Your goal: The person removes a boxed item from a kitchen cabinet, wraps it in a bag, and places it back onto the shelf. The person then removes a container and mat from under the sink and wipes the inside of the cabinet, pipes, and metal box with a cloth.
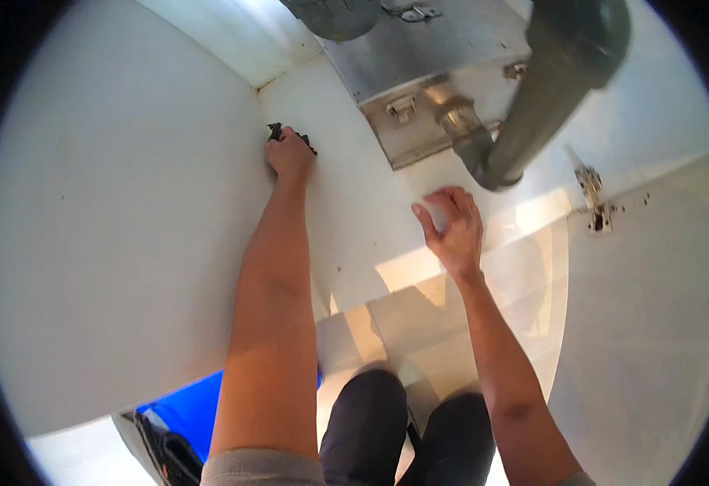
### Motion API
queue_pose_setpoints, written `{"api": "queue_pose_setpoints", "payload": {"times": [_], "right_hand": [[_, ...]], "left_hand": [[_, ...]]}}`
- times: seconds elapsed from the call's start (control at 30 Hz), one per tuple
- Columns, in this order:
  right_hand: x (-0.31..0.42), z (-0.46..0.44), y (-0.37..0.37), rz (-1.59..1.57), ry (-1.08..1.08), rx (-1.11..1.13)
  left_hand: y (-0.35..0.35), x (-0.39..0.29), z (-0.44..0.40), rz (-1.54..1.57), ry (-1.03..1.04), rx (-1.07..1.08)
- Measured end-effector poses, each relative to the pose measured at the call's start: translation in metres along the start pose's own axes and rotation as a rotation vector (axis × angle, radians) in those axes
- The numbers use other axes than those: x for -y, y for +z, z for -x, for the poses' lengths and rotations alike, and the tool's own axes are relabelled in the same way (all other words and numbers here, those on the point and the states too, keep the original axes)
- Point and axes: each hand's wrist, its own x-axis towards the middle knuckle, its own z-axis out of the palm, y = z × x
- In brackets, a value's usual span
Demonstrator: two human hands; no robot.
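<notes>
My left hand (292, 155) is closed around a crumpled black cloth (306, 143), of which only ragged edges show past the fingers. It presses against the white cabinet floor (346, 202), close to the left side panel (144, 202). My right hand (455, 227) hovers or rests lightly near the cabinet's front edge, its fingers apart and slightly curled, holding nothing. Just beyond it is the bend of a grey drain pipe (500, 166); whether the hand touches the floor I cannot tell.
A metal box (407, 134) with latches stands at the back, joined to the pipe by a fitting (460, 121). To the right, an opened door (654, 267) hangs on a metal hinge (593, 198). Below left lie a blue item (188, 409) and a dark bag-like thing (172, 449).
</notes>
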Motion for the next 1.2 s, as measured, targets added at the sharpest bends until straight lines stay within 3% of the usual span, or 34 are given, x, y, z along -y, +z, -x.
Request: {"api": "queue_pose_setpoints", "payload": {"times": [0.23, 0.43, 0.53, 0.57, 0.6, 0.67, 0.8, 0.83, 0.9, 1.0, 1.2], "right_hand": [[-0.009, 0.004, 0.003, -0.033, -0.021, -0.051], [-0.006, 0.005, 0.001, -0.044, -0.069, -0.116], [-0.003, 0.002, -0.002, -0.045, -0.089, -0.146], [-0.003, 0.003, -0.004, -0.056, -0.087, -0.135], [-0.004, 0.004, -0.005, -0.066, -0.083, -0.123], [-0.007, 0.003, -0.006, -0.077, -0.081, -0.130], [-0.007, 0.005, -0.004, -0.094, -0.021, -0.108], [-0.004, 0.004, -0.005, -0.082, 0.004, -0.081], [-0.002, 0.002, -0.006, -0.069, -0.004, -0.055], [0.000, 0.002, -0.006, -0.054, -0.003, 0.008], [-0.001, 0.003, 0.002, -0.035, -0.060, 0.038]], "left_hand": [[-0.016, -0.022, 0.125, 0.072, -0.016, 0.061], [-0.021, -0.047, 0.251, 0.024, 0.007, -0.167], [-0.059, -0.060, 0.306, 0.141, -0.019, 0.168], [-0.068, -0.054, 0.326, 0.190, 0.098, 0.223], [-0.088, -0.049, 0.334, 0.667, 0.072, 0.481], [-0.118, -0.053, 0.341, 0.644, 0.095, 0.374], [-0.136, -0.040, 0.270, 0.520, -0.064, -0.204], [-0.132, -0.037, 0.248, 0.544, -0.161, -0.153], [-0.090, -0.043, 0.208, 0.605, -0.180, -0.346], [0.005, -0.064, 0.152, 0.482, -0.216, -0.276], [0.030, -0.049, -0.028, 0.538, -0.301, -0.365]]}}
